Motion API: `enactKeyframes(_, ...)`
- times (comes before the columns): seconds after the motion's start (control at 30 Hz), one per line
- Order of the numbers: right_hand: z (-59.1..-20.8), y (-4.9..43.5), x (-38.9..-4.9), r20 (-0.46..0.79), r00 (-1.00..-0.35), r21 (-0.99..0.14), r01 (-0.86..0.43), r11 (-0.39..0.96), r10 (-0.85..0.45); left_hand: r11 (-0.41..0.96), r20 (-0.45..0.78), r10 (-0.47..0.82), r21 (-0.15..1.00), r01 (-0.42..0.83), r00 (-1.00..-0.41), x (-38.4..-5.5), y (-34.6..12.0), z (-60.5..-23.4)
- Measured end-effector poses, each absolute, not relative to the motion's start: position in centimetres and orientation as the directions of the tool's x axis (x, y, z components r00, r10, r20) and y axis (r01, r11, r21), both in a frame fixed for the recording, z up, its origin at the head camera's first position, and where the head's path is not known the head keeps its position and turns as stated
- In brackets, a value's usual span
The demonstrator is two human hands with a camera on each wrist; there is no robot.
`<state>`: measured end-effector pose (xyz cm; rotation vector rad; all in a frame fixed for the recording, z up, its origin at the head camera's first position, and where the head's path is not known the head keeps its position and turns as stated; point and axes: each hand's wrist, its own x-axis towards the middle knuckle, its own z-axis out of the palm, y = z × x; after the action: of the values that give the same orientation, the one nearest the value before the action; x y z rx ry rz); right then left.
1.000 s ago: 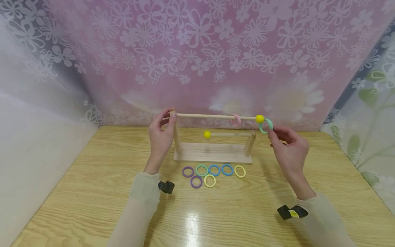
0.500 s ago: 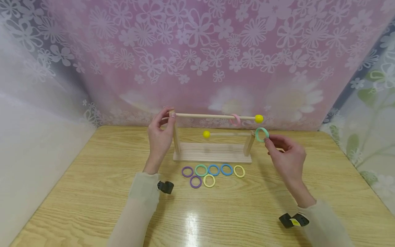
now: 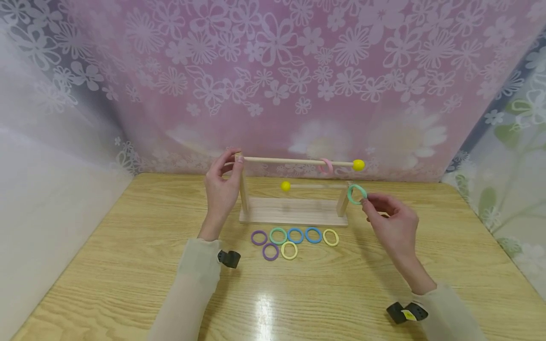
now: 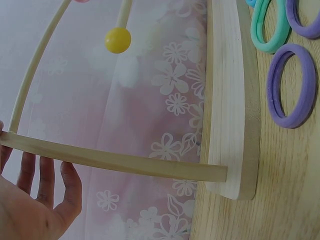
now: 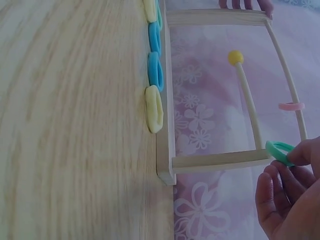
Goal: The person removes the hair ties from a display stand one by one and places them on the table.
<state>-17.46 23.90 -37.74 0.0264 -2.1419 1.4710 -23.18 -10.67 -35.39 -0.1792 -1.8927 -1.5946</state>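
A green hair tie [image 3: 357, 194] is pinched between thumb and fingertips of my right hand [image 3: 395, 225], just right of the short post of the wooden stand [image 3: 294, 218]. In the right wrist view the green hair tie [image 5: 280, 152] overlaps the top of that post. My left hand [image 3: 223, 182] grips the top of the stand's tall left post [image 4: 125, 162], thumb in front and fingers behind. From this post a long upper rod [image 3: 281, 160] runs right to a yellow ball [image 3: 359, 165]. A pink hair tie [image 3: 326, 166] hangs on that rod.
A lower rod [image 3: 317, 186] points left from the short post, tipped with another yellow ball [image 3: 286, 186]. In front of the base lie several hair ties: purple [image 3: 270, 251], green [image 3: 278, 236], blue [image 3: 313, 234] and yellow [image 3: 331, 237]. A flowered curtain [image 3: 290, 94] hangs behind the table.
My right hand has brought the green hair tie down and left, from beside the upper rod's yellow ball to the short post. My left hand has stayed on the tall post.
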Motion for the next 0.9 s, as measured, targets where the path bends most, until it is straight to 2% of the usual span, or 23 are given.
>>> enactKeyframes(0.27,-38.0,23.4,-17.2,0.405,-0.881,-0.862,-0.279,0.423,0.244,0.25,0.535,-0.301,0.843,0.476,-0.789,-23.0,-10.5,-35.3)
enactKeyframes(0.63,-38.7,23.1,-17.3,0.402,-0.894,-0.847,-0.281,0.451,0.198,0.262,0.551,-0.297,0.832,0.489,-0.78,-23.1,-10.6,-35.3)
enactKeyframes(0.9,-38.9,22.8,-16.9,0.354,-0.921,-0.841,-0.238,0.486,0.16,0.265,0.57,-0.291,0.82,0.507,-0.769,-23.1,-10.6,-35.3)
